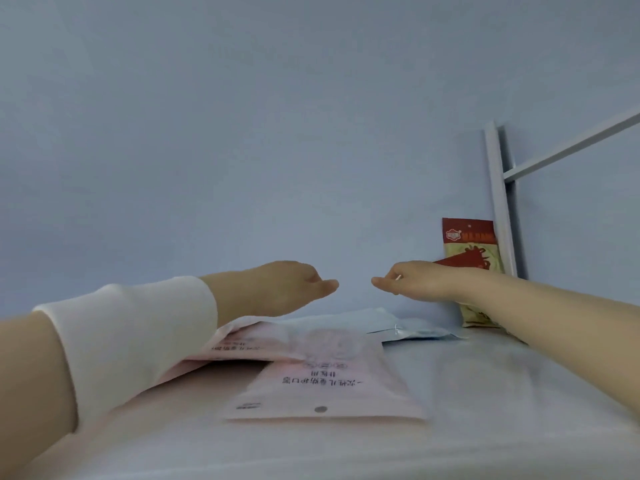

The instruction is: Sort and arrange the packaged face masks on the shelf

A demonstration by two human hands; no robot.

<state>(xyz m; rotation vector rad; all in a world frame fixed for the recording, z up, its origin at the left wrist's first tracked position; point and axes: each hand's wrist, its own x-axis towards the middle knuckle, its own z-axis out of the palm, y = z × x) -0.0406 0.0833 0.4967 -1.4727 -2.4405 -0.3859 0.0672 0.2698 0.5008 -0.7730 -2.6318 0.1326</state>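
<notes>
pink mask packs [325,386] | pale-blue pack [408,329] | red-cream packet [467,251] | white sleeve [138,327]

There are two pink mask packets, a near one [322,389] and a far one [242,341], and what look like two pale blue packets [419,332], overlapping. One red and yellow snack bag [467,244], one shelf post [498,202], one crossbar [571,147]. Two hands: left hand [277,289], right hand [415,280].

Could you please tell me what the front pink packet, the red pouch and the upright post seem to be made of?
Front pink packet: thin plastic film, probably, matte with a soft sheen, lying flat.
Red pouch: printed plastic or foil laminate, stiff enough to stand.
Upright post: likely painted metal, pale, straight angled profile.
</notes>
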